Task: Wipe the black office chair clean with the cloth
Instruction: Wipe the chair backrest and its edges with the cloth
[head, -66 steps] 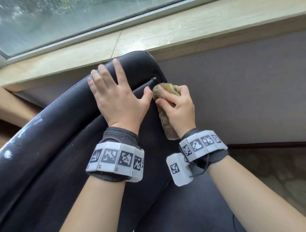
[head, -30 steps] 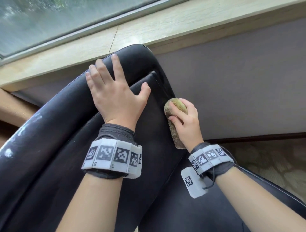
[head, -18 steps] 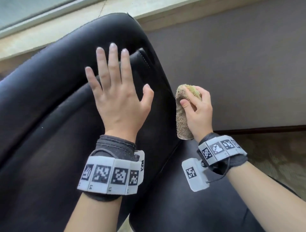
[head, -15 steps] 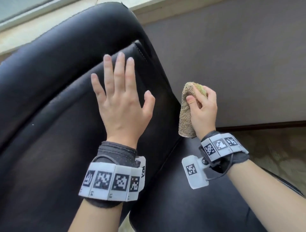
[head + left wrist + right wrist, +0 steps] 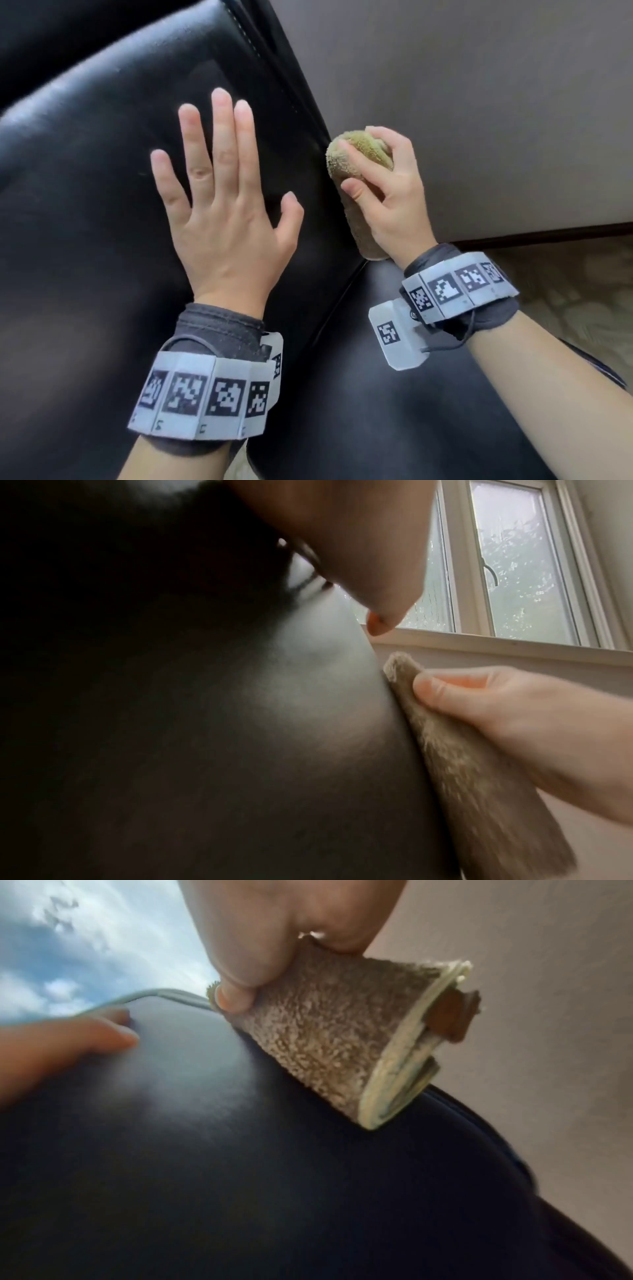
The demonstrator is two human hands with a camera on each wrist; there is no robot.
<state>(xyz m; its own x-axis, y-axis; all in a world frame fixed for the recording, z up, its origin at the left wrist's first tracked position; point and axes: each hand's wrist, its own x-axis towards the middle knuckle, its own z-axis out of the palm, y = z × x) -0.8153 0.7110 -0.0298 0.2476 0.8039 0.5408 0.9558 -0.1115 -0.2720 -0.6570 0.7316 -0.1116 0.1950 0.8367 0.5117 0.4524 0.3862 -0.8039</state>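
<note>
The black office chair fills the left and bottom of the head view, its padded backrest tilted toward the wall. My left hand lies flat on the backrest with fingers straight and spread. My right hand grips a folded tan-green terry cloth and holds it against the backrest's right edge. In the left wrist view the cloth lies along the chair's edge. In the right wrist view the folded cloth rests on the black leather, pinched by thumb and fingers.
A grey wall with a dark baseboard stands right of the chair. Patterned floor shows at the lower right. A window with a light sill is above the chair.
My right hand has drawn the cloth down the backrest's right edge from near the top. My left hand has slid lower on the backrest. The view has dropped, so the sill is out of the head view.
</note>
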